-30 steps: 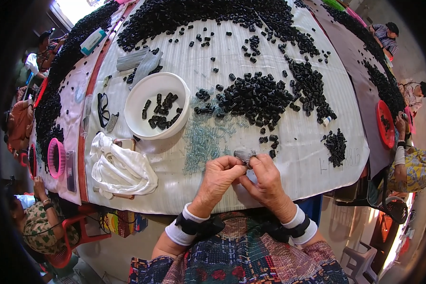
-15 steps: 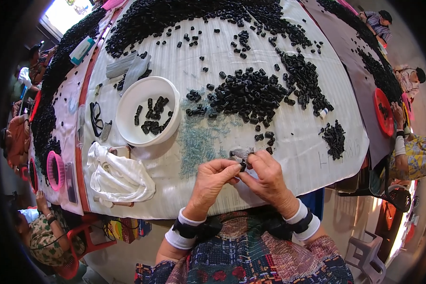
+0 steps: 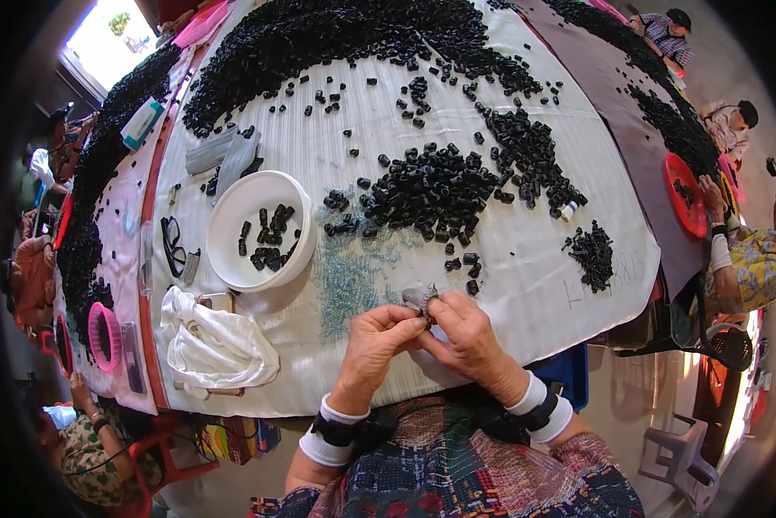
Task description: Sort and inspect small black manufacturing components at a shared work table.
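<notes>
In the head view, the fullest container is a round white bowl (image 3: 258, 194), left of centre, holding a loose group of short black cylinders, some lying end to end; they overlap too much for an exact count. A red basin (image 3: 692, 221) at the right edge holds a small cluster of black pieces, and a pink basket (image 3: 116, 332) stands at the far left, its contents unclear.

The work in hand is just below the centre of the frame, above the near edge of the desk (image 3: 526, 298): a crumpled grey cloth (image 3: 419, 297), soft and rough-looking, and under it a small dark piece (image 3: 425, 316), mostly hidden by fingers. The left hand (image 3: 369, 350) has its grip pinched on the dark piece; the right hand (image 3: 473, 337) has its grip closed on the cloth, and the two hands' fingertips meet.

Counted: one bowl, one red basin, one pair of glasses (image 3: 171, 248) and one white cloth (image 3: 220, 345) at left, two grey strips (image 3: 211, 154) above the bowl. The heap of black cylinders (image 3: 429, 192) at centre, the slimmer black pieces (image 3: 593, 257) at right and the bluish clear beads (image 3: 349, 281) are too many to count.
</notes>
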A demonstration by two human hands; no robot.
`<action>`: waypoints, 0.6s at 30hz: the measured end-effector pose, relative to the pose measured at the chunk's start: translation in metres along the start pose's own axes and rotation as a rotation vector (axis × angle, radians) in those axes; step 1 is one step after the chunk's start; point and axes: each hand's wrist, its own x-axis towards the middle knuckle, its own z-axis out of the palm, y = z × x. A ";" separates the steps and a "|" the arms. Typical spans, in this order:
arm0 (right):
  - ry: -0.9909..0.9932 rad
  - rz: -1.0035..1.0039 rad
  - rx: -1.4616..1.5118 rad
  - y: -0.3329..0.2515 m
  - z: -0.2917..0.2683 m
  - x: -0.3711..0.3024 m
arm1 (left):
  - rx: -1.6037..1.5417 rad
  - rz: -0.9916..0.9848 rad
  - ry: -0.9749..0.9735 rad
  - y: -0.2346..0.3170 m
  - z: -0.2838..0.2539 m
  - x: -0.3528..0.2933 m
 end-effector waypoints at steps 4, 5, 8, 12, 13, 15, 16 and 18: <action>0.078 0.015 -0.035 -0.006 -0.006 0.000 | -0.031 -0.003 0.007 0.003 0.007 -0.004; 0.058 -0.004 -0.060 -0.006 -0.007 -0.002 | -0.027 0.000 0.004 0.003 0.008 -0.006; 0.042 -0.044 -0.092 -0.004 -0.006 -0.008 | -0.012 -0.010 0.009 0.002 0.009 -0.008; 0.003 -0.051 -0.102 -0.002 -0.010 -0.013 | 0.046 -0.035 -0.015 0.001 0.010 -0.012; 0.002 -0.051 -0.099 -0.002 -0.012 -0.013 | 0.066 -0.050 -0.037 0.002 0.011 -0.013; -0.039 -0.067 -0.076 -0.002 -0.014 -0.016 | 0.082 -0.071 -0.040 0.001 0.011 -0.014; -0.041 -0.067 -0.073 -0.002 -0.014 -0.018 | 0.097 -0.091 -0.047 0.001 0.011 -0.015; -0.106 -0.055 -0.056 -0.002 -0.015 -0.022 | 0.115 -0.100 -0.060 0.000 0.009 -0.015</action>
